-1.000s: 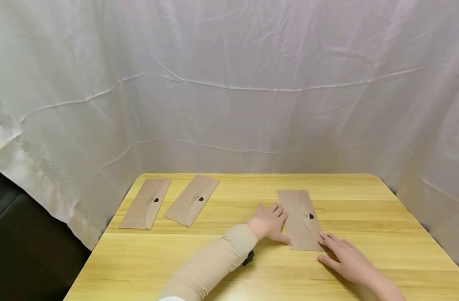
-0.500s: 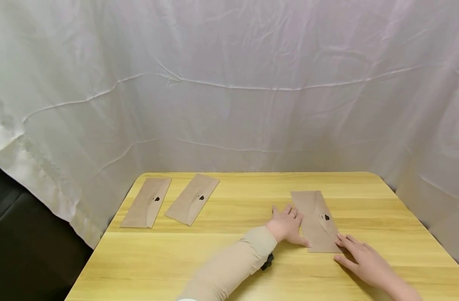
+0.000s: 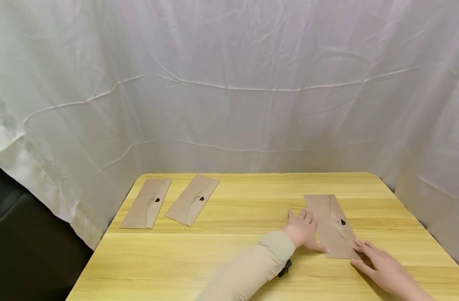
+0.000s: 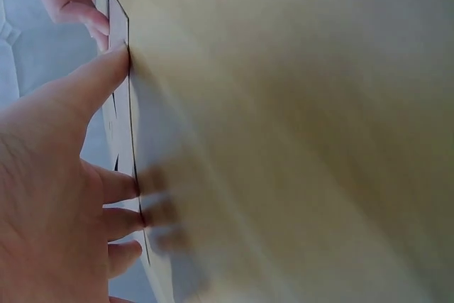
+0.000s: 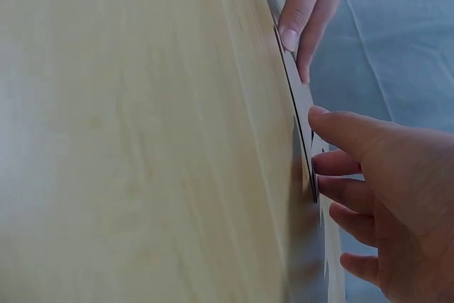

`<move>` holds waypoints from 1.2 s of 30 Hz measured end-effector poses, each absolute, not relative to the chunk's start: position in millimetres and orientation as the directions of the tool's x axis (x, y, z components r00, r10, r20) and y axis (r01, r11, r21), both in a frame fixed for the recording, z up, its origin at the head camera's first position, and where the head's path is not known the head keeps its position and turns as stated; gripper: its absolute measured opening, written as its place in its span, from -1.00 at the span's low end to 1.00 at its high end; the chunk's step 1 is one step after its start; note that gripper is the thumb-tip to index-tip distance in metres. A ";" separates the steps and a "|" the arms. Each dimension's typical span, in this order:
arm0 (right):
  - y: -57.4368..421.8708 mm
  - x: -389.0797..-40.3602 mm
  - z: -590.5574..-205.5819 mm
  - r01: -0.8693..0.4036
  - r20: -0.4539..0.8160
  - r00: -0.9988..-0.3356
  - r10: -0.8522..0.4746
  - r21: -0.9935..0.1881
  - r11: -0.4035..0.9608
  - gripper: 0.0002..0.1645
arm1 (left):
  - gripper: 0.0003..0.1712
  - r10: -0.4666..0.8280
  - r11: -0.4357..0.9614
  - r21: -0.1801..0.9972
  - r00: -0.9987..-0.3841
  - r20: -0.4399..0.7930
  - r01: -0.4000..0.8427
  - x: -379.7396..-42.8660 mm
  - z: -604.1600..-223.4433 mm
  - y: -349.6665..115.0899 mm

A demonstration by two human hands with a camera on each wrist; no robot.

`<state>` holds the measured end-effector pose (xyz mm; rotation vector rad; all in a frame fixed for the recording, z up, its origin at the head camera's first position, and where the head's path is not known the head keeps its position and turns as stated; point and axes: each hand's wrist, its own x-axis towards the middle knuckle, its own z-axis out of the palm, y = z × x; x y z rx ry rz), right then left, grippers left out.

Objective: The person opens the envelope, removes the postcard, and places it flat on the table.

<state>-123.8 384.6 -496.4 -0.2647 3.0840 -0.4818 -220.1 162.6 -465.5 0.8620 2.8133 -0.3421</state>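
A flat brown paper envelope [image 3: 332,234] with a small dark mark near its right side lies on the table's right half. Along its left edge rests my left hand [image 3: 304,232], fingers spread and thumb on the near left corner. At the near right corner the fingertips of my right hand [image 3: 383,267] touch the envelope. From the left wrist view, the left thumb and fingertips meet the envelope's thin edge [image 4: 122,33]. In the right wrist view, my right hand [image 5: 401,182] has loosely bent fingers beside the opposite edge, and neither hand grips the paper.
Two similar envelopes lie at the table's left: one [image 3: 144,205] near the left edge and another, tilted one [image 3: 192,200] beside it. Pale curtains [image 3: 229,117] hang behind the wooden table [image 3: 158,263]. A dark surface [image 3: 22,242] stands at the left.
Both hands have slid the envelope to the right and slightly nearer across the table, keeping contact with its edges. The two envelopes on the left have stayed in place.
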 end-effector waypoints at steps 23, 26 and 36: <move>424.9 -118.5 -496.8 -0.065 -0.067 -0.994 -0.091 -0.319 0.945 -0.24 | 0.08 0.537 0.808 -0.141 -0.813 -0.226 0.573 -208.3 -475.3 205.8; 425.2 -122.0 -494.6 -0.055 -0.070 -0.994 -0.082 -0.324 0.944 -0.21 | 0.08 0.526 0.812 -0.154 -0.821 -0.223 0.563 -207.3 -475.4 207.9; 414.9 -144.5 -494.6 -0.136 0.055 -0.990 -0.126 -0.246 0.960 -0.41 | 0.07 0.517 0.821 -0.152 -0.829 -0.215 0.551 -204.9 -477.7 210.5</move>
